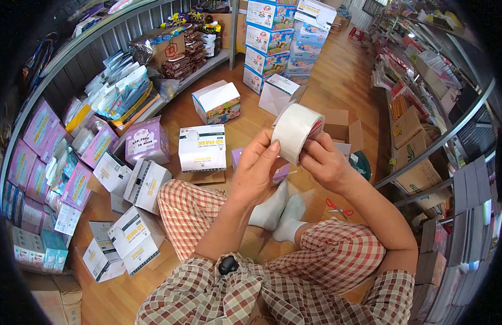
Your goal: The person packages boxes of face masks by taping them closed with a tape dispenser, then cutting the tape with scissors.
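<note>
A wide roll of clear-whitish packing tape (294,130) is held up in front of me, above my crossed legs. My left hand (256,165) grips its near left side, thumb lying on the outer face. On the right, my right hand (326,162) has its fingers curled at the roll's open core and lower edge. Behind the hands a purple box (243,157) is partly hidden. Red-handled scissors (338,208) lie on the floor to the right of my feet.
White 5D MASK boxes (202,147) and a purple carton (147,142) stand on the floor at left. An open brown carton (343,125) sits beyond my hands. Tall stacks of boxes (268,40) rise at the back. Loaded shelves (424,141) line both sides.
</note>
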`<action>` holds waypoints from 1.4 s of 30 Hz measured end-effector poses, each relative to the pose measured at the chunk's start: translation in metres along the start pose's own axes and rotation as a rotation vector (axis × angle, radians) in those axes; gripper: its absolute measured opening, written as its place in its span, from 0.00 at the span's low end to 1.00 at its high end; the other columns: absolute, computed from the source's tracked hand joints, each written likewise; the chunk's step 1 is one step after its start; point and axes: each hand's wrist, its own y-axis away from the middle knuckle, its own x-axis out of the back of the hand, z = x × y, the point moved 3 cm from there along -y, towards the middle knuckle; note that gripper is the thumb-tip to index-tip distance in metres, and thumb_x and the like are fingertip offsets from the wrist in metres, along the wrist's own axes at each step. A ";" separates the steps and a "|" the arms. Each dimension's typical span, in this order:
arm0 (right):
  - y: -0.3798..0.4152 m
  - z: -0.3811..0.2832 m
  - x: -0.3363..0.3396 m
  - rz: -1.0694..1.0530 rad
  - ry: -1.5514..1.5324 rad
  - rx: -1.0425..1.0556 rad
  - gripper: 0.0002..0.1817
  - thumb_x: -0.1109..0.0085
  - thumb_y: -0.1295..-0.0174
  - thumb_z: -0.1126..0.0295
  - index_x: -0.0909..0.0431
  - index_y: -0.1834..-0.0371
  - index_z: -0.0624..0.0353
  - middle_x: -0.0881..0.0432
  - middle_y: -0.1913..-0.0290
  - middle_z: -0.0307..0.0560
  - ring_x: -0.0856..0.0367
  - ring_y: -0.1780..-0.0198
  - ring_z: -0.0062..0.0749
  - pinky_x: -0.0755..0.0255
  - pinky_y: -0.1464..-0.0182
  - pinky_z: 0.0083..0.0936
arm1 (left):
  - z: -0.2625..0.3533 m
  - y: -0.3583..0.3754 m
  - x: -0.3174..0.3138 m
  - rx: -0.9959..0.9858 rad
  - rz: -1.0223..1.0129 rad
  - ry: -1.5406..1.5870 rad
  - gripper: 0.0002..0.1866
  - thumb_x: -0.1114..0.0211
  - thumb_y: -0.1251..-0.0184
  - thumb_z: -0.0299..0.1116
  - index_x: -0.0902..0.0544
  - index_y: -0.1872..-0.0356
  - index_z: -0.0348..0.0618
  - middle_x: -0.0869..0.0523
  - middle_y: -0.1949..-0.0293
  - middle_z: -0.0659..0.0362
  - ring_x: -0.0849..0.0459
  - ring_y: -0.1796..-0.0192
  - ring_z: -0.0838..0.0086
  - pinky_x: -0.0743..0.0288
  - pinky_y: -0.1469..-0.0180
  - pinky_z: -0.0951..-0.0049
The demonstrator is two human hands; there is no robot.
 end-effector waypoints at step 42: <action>-0.003 -0.010 -0.004 0.123 -0.634 -0.643 0.13 0.39 0.48 0.71 0.23 0.59 0.62 0.21 0.63 0.54 0.22 0.61 0.47 0.29 0.60 0.34 | -0.014 0.002 -0.008 -0.213 0.062 -0.498 0.10 0.51 0.33 0.24 0.29 0.53 0.33 0.22 0.61 0.56 0.26 0.58 0.80 0.32 0.56 0.79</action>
